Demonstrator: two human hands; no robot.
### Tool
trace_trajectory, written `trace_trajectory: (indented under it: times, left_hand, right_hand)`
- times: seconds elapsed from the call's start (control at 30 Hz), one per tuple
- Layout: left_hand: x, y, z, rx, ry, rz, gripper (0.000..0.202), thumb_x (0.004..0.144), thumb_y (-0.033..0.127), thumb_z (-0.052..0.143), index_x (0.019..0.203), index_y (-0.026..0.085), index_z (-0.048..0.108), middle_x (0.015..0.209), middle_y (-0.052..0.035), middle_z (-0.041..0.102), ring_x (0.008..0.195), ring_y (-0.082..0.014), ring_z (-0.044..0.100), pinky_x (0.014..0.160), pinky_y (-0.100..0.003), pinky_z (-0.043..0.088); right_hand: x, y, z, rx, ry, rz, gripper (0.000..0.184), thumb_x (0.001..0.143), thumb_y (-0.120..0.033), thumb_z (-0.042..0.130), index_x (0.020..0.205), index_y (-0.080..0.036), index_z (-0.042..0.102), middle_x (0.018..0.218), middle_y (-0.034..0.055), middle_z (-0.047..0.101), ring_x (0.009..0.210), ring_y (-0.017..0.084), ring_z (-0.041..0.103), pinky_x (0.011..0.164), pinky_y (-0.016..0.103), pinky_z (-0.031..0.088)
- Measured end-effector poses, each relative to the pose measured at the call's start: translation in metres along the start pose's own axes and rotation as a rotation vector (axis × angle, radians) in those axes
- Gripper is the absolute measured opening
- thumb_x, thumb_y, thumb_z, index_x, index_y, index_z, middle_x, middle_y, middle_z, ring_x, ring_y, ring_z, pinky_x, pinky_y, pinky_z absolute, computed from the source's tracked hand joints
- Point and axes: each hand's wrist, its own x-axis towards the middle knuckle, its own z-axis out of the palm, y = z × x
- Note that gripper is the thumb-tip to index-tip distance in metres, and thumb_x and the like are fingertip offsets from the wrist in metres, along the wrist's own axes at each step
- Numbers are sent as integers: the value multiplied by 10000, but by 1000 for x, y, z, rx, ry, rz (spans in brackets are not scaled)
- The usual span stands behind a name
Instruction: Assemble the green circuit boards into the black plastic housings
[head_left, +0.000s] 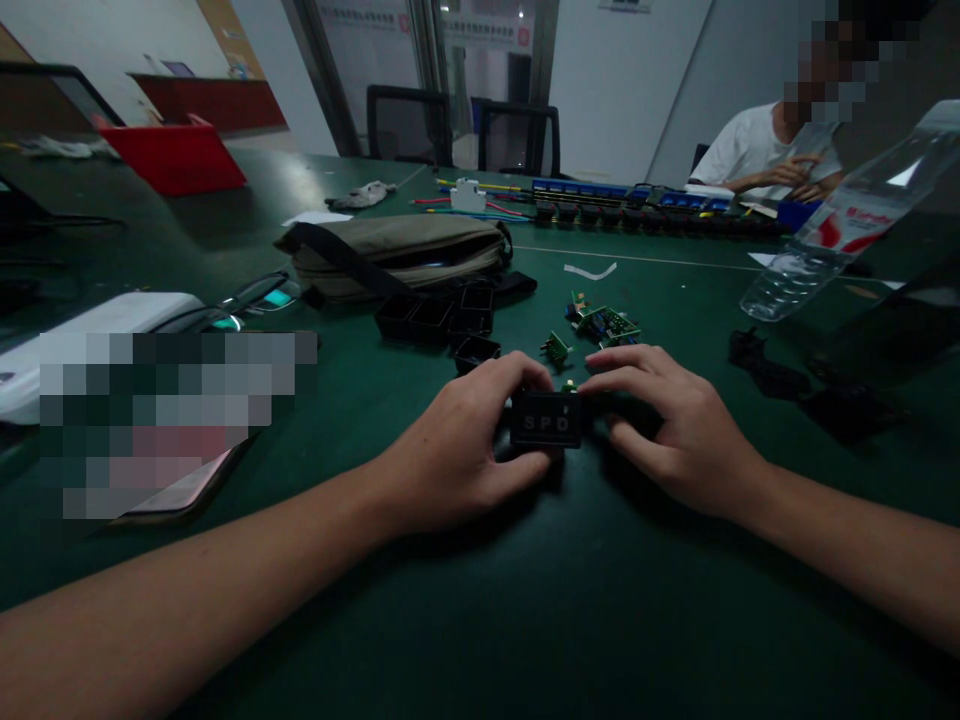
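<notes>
My left hand (469, 445) grips a small black plastic housing (546, 420) marked "SPD", fingers at its upper left and thumb below. A bit of green circuit board (571, 386) shows at the housing's top edge. Close on the right is my right hand (671, 430), its thumb and fingers apart; the index fingertip is at the housing's upper right corner, and whether it touches the board I cannot tell. Just beyond the hands lie a small circuit board (555, 348) and a pile of circuit boards (604, 322). Several empty black housings (435, 318) stand at the back left.
A khaki bag (397, 255) lies behind the housings. Eyeglasses (259, 295) and a phone (187, 485) are to the left. On the right, a tilted water bottle (832, 235) stands near dark items (810, 385). Across the table sits a person (750, 150) beside a wired module row (622, 205).
</notes>
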Motion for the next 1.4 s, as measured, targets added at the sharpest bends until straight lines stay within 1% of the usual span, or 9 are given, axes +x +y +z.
trace_trajectory:
  times: [0.1, 0.2, 0.3, 0.5, 0.67, 0.9, 1.1, 1.27, 1.4]
  left_hand:
    - [0, 0, 0, 6, -2, -2, 353, 778, 243, 691, 1094, 202, 538, 1034, -36, 656, 912, -185, 624, 816, -314, 514]
    - [0, 0, 1, 7, 4, 10, 351, 773, 234, 691, 1088, 200, 539, 1028, -30, 655, 910, -182, 625, 818, -308, 511]
    - [0, -1, 1, 2, 7, 23, 353, 770, 233, 694, 1086, 200, 541, 1014, -21, 653, 892, -175, 624, 812, -302, 510]
    - [0, 0, 1, -3, 6, 27, 350, 770, 226, 700, 1082, 197, 544, 1017, -17, 652, 900, -172, 623, 828, -303, 505]
    - [0, -1, 1, -9, 4, 29, 352, 766, 221, 697, 1082, 198, 545, 1017, -20, 655, 901, -174, 625, 825, -308, 509]
    - [0, -1, 1, -1, 0, 29, 356, 773, 230, 685, 1105, 201, 560, 1029, -32, 663, 915, -186, 632, 837, -323, 517]
    - [0, -1, 0, 25, -6, 67, 371, 779, 224, 681, 1133, 201, 571, 1078, -38, 660, 968, -193, 624, 892, -336, 507]
    - [0, -1, -1, 37, 2, 67, 368, 783, 235, 678, 1132, 198, 567, 1078, -36, 655, 970, -193, 615, 902, -342, 502]
    - [0, -1, -1, 38, 31, 73, 346, 789, 255, 671, 1114, 196, 568, 1079, -39, 649, 974, -196, 608, 894, -342, 501]
  right_hand:
    - [0, 0, 2, 4, -51, -10, 289, 819, -141, 601, 1093, -199, 673, 1217, 109, 665, 1139, 258, 615, 969, 441, 480]
    - [2, 0, 2, 29, -61, 8, 261, 824, -128, 595, 1068, -187, 666, 1096, 87, 705, 1018, 224, 654, 893, 380, 505]
    - [3, -1, 2, 32, -50, 36, 210, 828, -131, 597, 1021, -182, 661, 978, 59, 715, 906, 198, 662, 814, 332, 504]
    - [3, -2, 1, 25, -26, 73, 151, 822, -123, 617, 956, -177, 660, 879, 30, 679, 793, 161, 629, 717, 278, 468]
    - [4, -2, 0, 46, -43, 107, 138, 817, -133, 623, 943, -176, 660, 784, 2, 636, 698, 139, 583, 659, 269, 439]
    - [5, -2, -2, 172, -114, 199, 148, 824, -170, 636, 970, -190, 657, 762, -17, 634, 682, 127, 574, 635, 255, 437]
    - [5, -3, -2, 189, -134, 204, 153, 831, -179, 632, 982, -192, 651, 746, -26, 610, 662, 117, 549, 626, 253, 424]
    - [5, -3, -2, 181, -143, 211, 158, 834, -179, 623, 990, -192, 644, 732, -30, 590, 655, 119, 536, 621, 258, 414]
    - [5, -3, -2, 187, -152, 215, 157, 840, -185, 621, 995, -193, 641, 736, -29, 587, 654, 120, 536, 619, 258, 413]
